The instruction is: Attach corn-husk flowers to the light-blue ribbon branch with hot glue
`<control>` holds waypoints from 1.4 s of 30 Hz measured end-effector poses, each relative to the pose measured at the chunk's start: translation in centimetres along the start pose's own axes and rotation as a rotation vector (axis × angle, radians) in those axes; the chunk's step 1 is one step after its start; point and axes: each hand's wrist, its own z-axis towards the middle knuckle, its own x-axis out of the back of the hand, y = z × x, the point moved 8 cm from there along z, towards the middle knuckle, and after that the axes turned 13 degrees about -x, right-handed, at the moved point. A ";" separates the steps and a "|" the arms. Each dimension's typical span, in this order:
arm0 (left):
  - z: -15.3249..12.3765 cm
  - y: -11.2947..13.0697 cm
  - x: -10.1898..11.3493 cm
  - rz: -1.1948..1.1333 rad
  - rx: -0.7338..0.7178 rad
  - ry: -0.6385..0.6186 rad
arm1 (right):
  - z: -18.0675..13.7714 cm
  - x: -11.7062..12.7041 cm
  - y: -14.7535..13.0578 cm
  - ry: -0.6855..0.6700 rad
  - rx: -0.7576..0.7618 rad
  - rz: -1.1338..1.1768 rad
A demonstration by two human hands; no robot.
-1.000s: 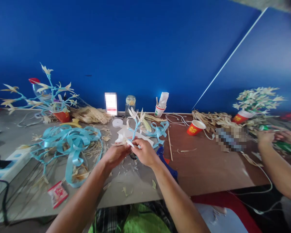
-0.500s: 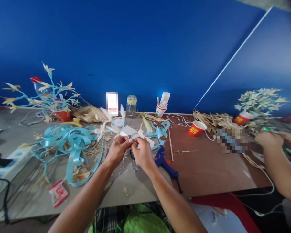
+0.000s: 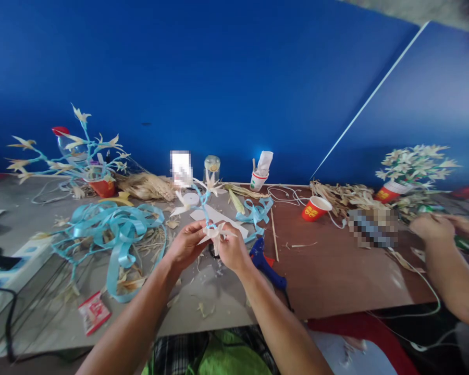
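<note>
Between my two hands is a flower branch, its stem wrapped in light blue ribbon and tipped with several pale flowers that look made of corn husk. My left hand is closed on the stem from the left. From the right, my right hand pinches the branch beside a pale flower that faces me. A white sheet lies on the table behind my hands. To the right of my right hand is a blue glue gun. Loose blue ribbon is heaped at the left.
A power strip and a red packet lie at the left. Potted husk flowers stand behind. A red paper cup is at the right, near dry husks. Another person's hand works at the far right.
My hands have turned the flower branch: it now stands more upright, and one flower faces me in front of my fingers. Both hands stay closed on it.
</note>
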 end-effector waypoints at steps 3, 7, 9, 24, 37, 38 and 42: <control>0.1 0.4 -0.1 0.016 -0.024 0.016 | 0.1 -0.3 0.4 0.009 -0.018 -0.012; 0.1 0.8 -0.5 0.032 -0.054 0.018 | 0.1 0.0 0.6 0.134 -0.056 -0.083; 0.2 0.7 -0.5 0.022 -0.048 0.016 | 0.0 0.2 0.3 0.176 -0.050 -0.097; -0.2 0.1 -0.8 -0.125 0.017 0.110 | -1.0 0.0 -1.5 0.246 0.183 -0.254; 0.2 -0.1 0.5 -0.098 0.007 0.064 | 0.4 -0.5 0.0 0.030 -0.009 -0.050; 0.2 0.1 0.4 -0.094 0.002 0.065 | 0.4 -0.4 -0.1 0.037 -0.018 -0.059; 0.1 0.7 0.0 -0.041 -0.032 0.079 | 0.3 -0.1 -0.4 0.096 -0.018 -0.143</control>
